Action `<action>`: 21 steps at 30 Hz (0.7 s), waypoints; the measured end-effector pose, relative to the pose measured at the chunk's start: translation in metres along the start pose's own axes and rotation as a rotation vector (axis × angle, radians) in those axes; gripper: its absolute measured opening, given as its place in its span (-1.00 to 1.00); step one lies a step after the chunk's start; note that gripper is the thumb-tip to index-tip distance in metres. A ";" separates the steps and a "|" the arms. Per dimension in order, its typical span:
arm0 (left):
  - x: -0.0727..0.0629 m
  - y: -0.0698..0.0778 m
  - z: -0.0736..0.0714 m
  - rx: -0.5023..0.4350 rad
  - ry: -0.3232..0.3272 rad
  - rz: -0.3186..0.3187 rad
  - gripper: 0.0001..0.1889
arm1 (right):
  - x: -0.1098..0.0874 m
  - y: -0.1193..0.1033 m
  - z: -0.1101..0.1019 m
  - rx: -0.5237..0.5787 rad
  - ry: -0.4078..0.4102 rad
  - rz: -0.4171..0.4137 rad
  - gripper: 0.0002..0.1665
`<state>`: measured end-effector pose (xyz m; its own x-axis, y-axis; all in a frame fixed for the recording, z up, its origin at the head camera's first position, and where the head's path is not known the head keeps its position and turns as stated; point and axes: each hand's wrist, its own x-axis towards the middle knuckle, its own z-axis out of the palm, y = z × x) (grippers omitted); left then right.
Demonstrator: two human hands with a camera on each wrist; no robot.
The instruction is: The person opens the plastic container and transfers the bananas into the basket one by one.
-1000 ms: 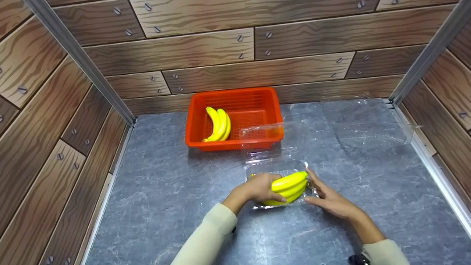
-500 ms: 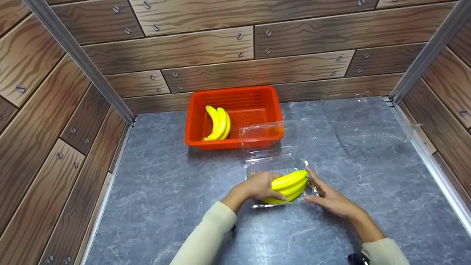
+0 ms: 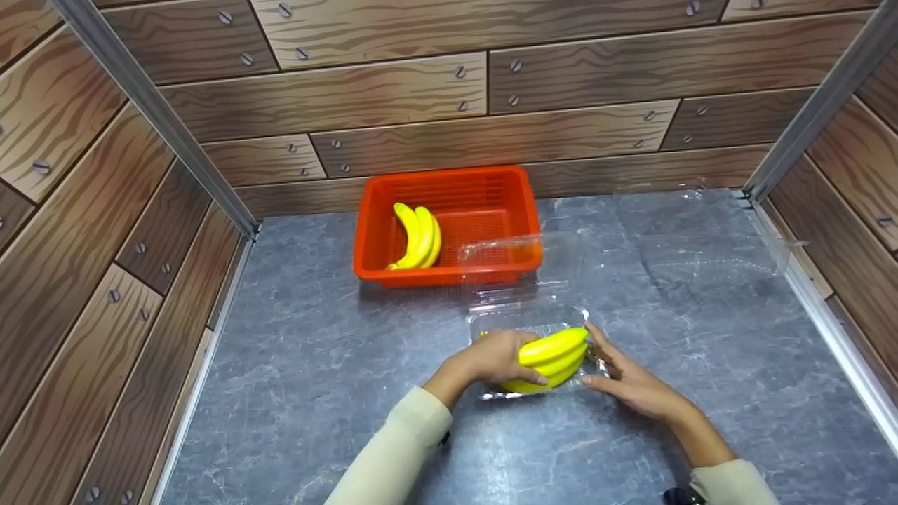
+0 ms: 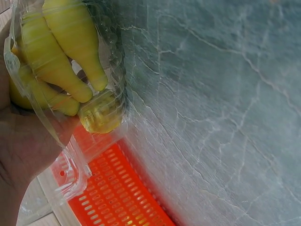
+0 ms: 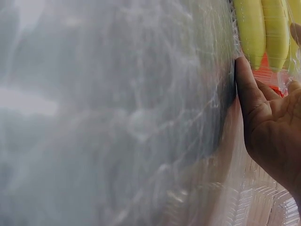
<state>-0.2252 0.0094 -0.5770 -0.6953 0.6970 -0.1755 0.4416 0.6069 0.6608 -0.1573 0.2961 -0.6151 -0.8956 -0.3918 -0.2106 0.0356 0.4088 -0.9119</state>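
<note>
A bunch of yellow bananas (image 3: 558,356) lies in the bottom half of a clear plastic clamshell box (image 3: 530,315). My left hand (image 3: 494,356) grips the bunch from the left, thumb over its near side; the palm covers the stem end. In the left wrist view the bananas (image 4: 66,44) and their stem show through the clear wall. My right hand (image 3: 635,384) stays at the box's right side with thumb and fingers spread, the fingers at the wall. The right wrist view shows that hand (image 5: 275,127) beside the banana tips (image 5: 251,30). The lid (image 3: 523,270) is folded back, overlapping the basket's front.
Behind the box stands an orange-red plastic basket (image 3: 449,275) with another banana bunch (image 3: 419,238) in its left part. More clear plastic packaging (image 3: 708,256) lies at the back right. Wood-patterned walls (image 3: 393,95) enclose the grey marbled tabletop (image 3: 295,330).
</note>
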 end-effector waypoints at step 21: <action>-0.006 0.001 -0.001 -0.075 0.044 0.004 -0.48 | -0.001 -0.002 -0.002 -0.039 0.007 0.023 0.18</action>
<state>-0.2219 0.0053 -0.5747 -0.7185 0.6809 -0.1418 0.4018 0.5727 0.7145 -0.1577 0.2970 -0.6124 -0.8978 -0.3764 -0.2288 0.0392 0.4491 -0.8926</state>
